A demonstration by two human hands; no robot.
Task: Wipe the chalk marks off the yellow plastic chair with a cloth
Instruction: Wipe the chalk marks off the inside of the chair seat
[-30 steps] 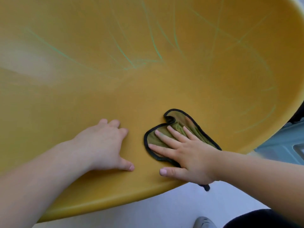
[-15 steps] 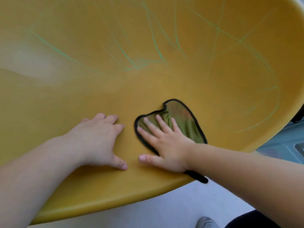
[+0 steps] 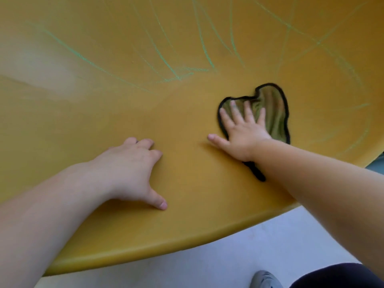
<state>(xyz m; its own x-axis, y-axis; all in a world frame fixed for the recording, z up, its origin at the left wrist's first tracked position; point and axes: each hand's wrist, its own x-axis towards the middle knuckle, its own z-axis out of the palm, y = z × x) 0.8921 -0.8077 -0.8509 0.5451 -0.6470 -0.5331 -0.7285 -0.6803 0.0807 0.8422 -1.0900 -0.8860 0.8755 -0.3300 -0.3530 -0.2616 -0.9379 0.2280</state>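
The yellow plastic chair fills most of the head view, its curved seat facing me. Green chalk marks cross its upper half, with fainter ones at the right edge. A green cloth with a black border lies flat on the seat right of centre. My right hand presses on it with fingers spread and the thumb on bare plastic. My left hand rests palm down on the seat to the left, fingers curled, holding nothing.
Pale floor shows below the chair's front rim. A grey shoe and a dark trouser leg are at the bottom right. A grey-blue surface shows past the chair's right edge.
My right hand has slid the cloth up and to the right, further into the seat and away from the front rim. My left hand has stayed planted.
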